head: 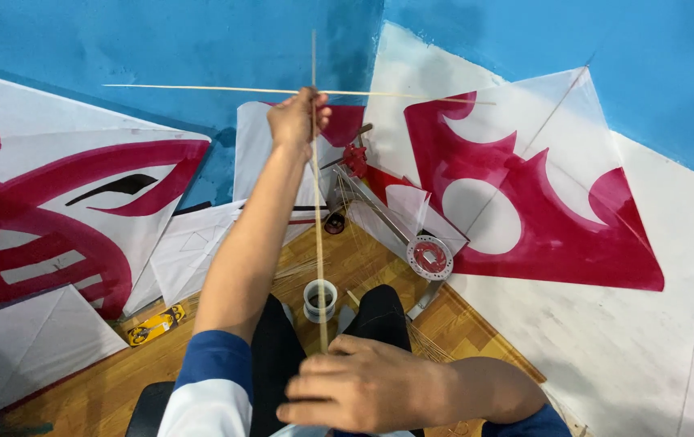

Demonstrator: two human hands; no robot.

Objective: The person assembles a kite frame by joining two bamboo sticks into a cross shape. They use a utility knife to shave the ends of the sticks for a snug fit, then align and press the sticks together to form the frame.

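From the head camera, the left hand (297,120) is stretched far forward, fingers clenched around the spot where a long upright bamboo stick (317,235) crosses a thin horizontal stick (201,88). The right hand (359,384) sits near, over the lap, pinching the upright stick's lower end. The two sticks already form a cross; no paper covers them yet. Red-and-white kites (525,210) lie around on the wooden floor (104,380), with a small white cup (319,299) and a spool tool (429,257) ahead.
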